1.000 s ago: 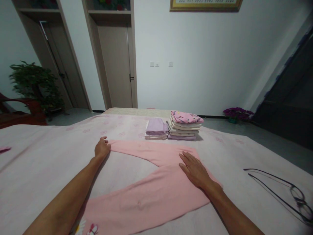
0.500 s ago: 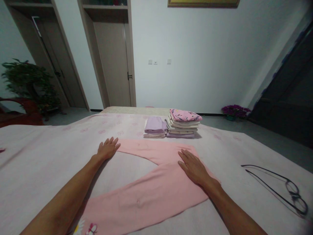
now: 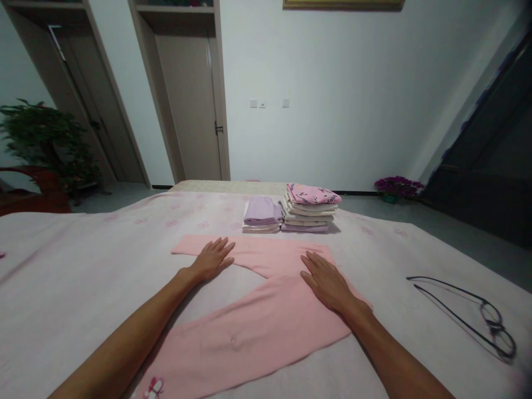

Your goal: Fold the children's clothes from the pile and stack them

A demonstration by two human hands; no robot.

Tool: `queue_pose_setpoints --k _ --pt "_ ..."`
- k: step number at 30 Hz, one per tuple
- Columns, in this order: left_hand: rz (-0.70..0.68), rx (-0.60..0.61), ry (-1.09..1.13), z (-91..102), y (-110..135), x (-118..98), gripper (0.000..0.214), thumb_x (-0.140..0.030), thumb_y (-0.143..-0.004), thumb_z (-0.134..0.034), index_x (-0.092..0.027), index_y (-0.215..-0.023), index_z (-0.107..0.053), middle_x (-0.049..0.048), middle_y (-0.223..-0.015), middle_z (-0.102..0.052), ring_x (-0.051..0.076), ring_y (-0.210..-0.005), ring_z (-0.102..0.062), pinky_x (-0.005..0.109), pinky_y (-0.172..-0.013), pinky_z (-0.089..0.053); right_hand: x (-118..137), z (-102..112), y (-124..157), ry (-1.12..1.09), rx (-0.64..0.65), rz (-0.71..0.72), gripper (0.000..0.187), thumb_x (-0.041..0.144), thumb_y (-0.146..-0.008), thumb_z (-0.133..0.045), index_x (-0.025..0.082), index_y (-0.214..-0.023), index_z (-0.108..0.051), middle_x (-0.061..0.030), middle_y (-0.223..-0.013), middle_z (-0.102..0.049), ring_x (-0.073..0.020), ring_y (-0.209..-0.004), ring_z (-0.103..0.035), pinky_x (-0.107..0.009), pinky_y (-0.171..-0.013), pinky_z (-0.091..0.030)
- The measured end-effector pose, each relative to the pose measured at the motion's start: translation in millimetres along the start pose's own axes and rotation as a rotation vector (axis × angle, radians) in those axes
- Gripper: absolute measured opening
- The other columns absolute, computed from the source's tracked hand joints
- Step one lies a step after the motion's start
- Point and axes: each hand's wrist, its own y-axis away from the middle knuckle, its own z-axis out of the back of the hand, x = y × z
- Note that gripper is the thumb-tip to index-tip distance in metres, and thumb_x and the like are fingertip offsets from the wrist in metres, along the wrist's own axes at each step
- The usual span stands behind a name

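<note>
Pink pants (image 3: 249,338) lie spread on the pale bedsheet, legs apart and pointing left, waist to the right. A flower patch shows near the cuff of the nearer leg. My left hand (image 3: 213,259) rests open with its palm down on the farther leg, some way in from its cuff. Flat on the upper part of the pants, close to where the legs join, lies my right hand (image 3: 326,281), also open. Neither hand grips the cloth.
Beyond the pants stand two stacks of folded clothes, one topped with lilac cloth (image 3: 262,211), the taller with pink printed cloth (image 3: 312,194). Black-framed glasses (image 3: 494,327) lie at the right on the flowered sheet (image 3: 83,271). Purple flowers (image 3: 397,187) stand beyond the bed.
My left hand has slid right along the farther leg, away from its cuff, which now shows. My right hand stays in about the same place.
</note>
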Motion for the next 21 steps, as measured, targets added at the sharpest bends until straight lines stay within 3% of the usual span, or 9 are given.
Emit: queue_pose_setpoints --k 4,10,15,21 --pt "0.128 0.057 -0.044 3.4 2 -2 0.062 -0.055 -0.103 -0.028 -0.028 -0.158 -0.034 0.0118 -0.166 -0.028 0.034 -0.152 -0.026 0.056 -0.119 -0.024 1 3 0 0.002 0.025 -0.037 0.061 0.046 -0.103 -0.033 0.010 -0.151 -0.046 -0.0154 -0.160 -0.038 -0.0257 -0.149 -0.033 -0.041 -0.122 -0.026" --pt "0.353 0.072 -0.107 6.3 16 33 0.063 -0.055 -0.102 -0.027 -0.027 -0.159 -0.031 0.0133 -0.166 -0.027 0.035 -0.153 -0.023 0.055 -0.118 -0.022 -4 9 0 0.018 0.103 -0.193 0.064 0.051 -0.102 -0.030 0.015 -0.154 -0.041 -0.0113 -0.164 -0.032 -0.0263 -0.152 -0.025 -0.051 -0.123 -0.017" --pt "0.493 0.003 -0.168 1.1 29 56 0.064 -0.054 -0.102 -0.024 -0.024 -0.158 -0.035 0.0142 -0.164 -0.032 0.035 -0.151 -0.026 0.055 -0.117 -0.023 -11 12 1 0.022 0.142 -0.298 0.063 0.049 -0.103 -0.025 0.017 -0.158 -0.033 -0.0077 -0.166 -0.025 -0.0251 -0.155 -0.018 -0.053 -0.122 -0.017" --pt "0.542 0.016 -0.171 2.0 35 61 0.064 -0.053 -0.102 -0.022 -0.024 -0.158 -0.033 0.0143 -0.164 -0.031 0.035 -0.151 -0.026 0.056 -0.116 -0.024 -12 10 2 0.024 0.151 -0.292 0.063 0.048 -0.104 -0.024 0.018 -0.159 -0.031 -0.0069 -0.167 -0.023 -0.0246 -0.155 -0.015 -0.053 -0.123 -0.016"
